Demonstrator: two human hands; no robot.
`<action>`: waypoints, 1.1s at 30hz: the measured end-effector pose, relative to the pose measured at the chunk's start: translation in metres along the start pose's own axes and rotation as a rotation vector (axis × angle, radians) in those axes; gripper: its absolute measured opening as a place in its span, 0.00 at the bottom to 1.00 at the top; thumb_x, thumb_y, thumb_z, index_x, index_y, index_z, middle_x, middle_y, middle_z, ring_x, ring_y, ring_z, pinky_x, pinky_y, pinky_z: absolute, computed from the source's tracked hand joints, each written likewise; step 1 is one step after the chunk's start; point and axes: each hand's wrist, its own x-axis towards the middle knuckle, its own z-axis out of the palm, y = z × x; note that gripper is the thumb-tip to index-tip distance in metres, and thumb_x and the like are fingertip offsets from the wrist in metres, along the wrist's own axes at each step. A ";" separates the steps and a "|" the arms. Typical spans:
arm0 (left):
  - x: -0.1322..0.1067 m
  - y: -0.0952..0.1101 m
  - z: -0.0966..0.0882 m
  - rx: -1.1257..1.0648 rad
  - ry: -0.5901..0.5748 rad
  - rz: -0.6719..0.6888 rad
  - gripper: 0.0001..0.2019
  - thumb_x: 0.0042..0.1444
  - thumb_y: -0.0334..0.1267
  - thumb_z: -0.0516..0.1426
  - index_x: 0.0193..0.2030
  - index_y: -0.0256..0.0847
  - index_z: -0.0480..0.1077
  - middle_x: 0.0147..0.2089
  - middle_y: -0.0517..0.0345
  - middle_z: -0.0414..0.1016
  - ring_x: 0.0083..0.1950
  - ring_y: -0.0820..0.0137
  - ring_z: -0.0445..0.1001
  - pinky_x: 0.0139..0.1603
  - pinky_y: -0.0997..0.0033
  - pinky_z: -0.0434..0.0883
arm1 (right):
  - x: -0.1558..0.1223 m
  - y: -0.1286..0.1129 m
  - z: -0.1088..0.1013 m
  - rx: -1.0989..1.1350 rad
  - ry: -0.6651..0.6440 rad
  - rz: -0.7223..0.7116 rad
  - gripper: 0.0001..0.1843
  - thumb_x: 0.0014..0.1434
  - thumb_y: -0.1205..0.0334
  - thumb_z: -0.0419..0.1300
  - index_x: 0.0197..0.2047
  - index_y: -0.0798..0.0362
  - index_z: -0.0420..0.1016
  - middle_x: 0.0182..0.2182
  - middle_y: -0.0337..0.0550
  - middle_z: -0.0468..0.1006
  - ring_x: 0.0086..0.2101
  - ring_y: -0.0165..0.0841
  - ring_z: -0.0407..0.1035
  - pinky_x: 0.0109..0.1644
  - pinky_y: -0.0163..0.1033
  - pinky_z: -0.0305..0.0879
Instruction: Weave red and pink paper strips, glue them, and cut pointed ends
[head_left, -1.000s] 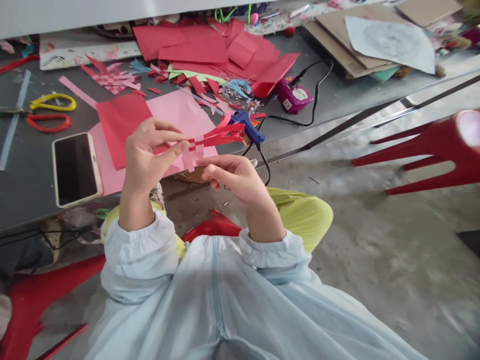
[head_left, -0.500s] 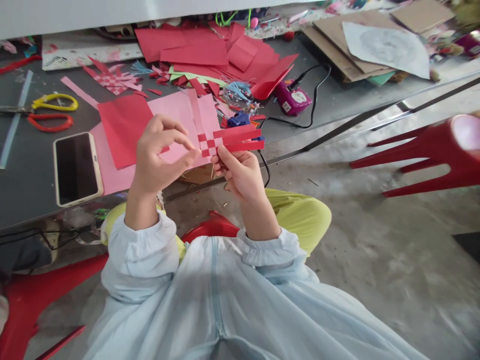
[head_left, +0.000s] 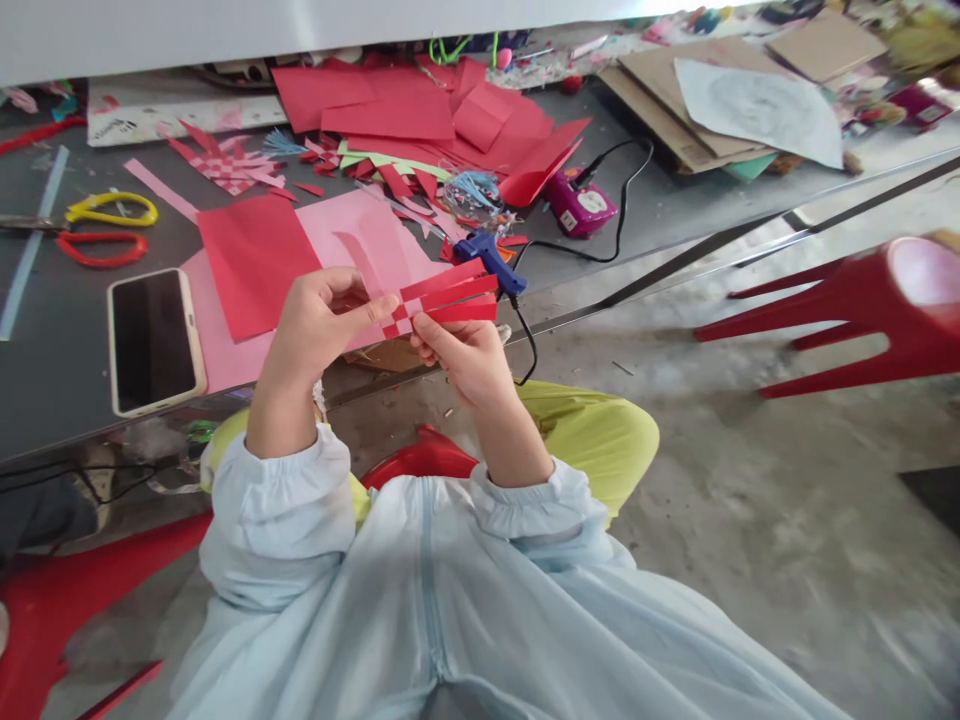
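Woven paper (head_left: 406, 310) is in my two hands, at the front edge of the surface (head_left: 52, 390). It is a small red and pink check. Red strips (head_left: 459, 287) stick out to the right, and pink strips (head_left: 367, 258) reach away from me. Watching from far off through the head camera, I see my left hand (head_left: 319, 325) pinching the left side of the check, thumb on top. My right hand (head_left: 472, 360) pinches the near edge by the red strips, thumb on top too, with its fingers curled under. I cannot see just where the hidden fingers press.

I think the step in hand is making the strips sit snug, over and under. The next move seems to call for one hand to hold a corner firm while the other gently slides a strip. Thin paper could bend or rip, so I want a soft pinch.

By the red strips' ends is a blue glue gun (head_left: 491, 258); I cannot tell if they touch. A red sheet (head_left: 255, 255) lies on a pink sheet (head_left: 225, 355). Further back is another checked paper (head_left: 229, 168), which looks like a good one to copy.
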 end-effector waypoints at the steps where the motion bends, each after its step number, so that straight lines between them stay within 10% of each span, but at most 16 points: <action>1: 0.000 -0.002 -0.001 -0.011 0.027 -0.001 0.14 0.48 0.45 0.69 0.25 0.39 0.73 0.23 0.64 0.70 0.25 0.78 0.68 0.25 0.78 0.65 | 0.000 0.001 0.000 -0.022 -0.009 0.008 0.22 0.41 0.42 0.75 0.22 0.53 0.80 0.19 0.37 0.77 0.21 0.23 0.66 0.24 0.31 0.61; 23: 0.005 -0.012 -0.007 -0.066 0.274 -0.024 0.18 0.56 0.48 0.65 0.21 0.41 0.69 0.18 0.65 0.65 0.20 0.78 0.68 0.22 0.78 0.66 | -0.005 0.001 -0.001 -0.075 -0.147 0.079 0.17 0.51 0.50 0.65 0.21 0.54 0.75 0.21 0.41 0.77 0.22 0.23 0.64 0.26 0.32 0.63; 33: -0.004 0.004 -0.012 0.029 -0.114 -0.215 0.22 0.46 0.56 0.69 0.22 0.39 0.72 0.21 0.61 0.72 0.24 0.75 0.72 0.24 0.77 0.69 | -0.003 0.003 -0.003 -0.104 -0.091 0.037 0.16 0.53 0.51 0.63 0.23 0.54 0.76 0.19 0.38 0.73 0.22 0.24 0.64 0.26 0.32 0.61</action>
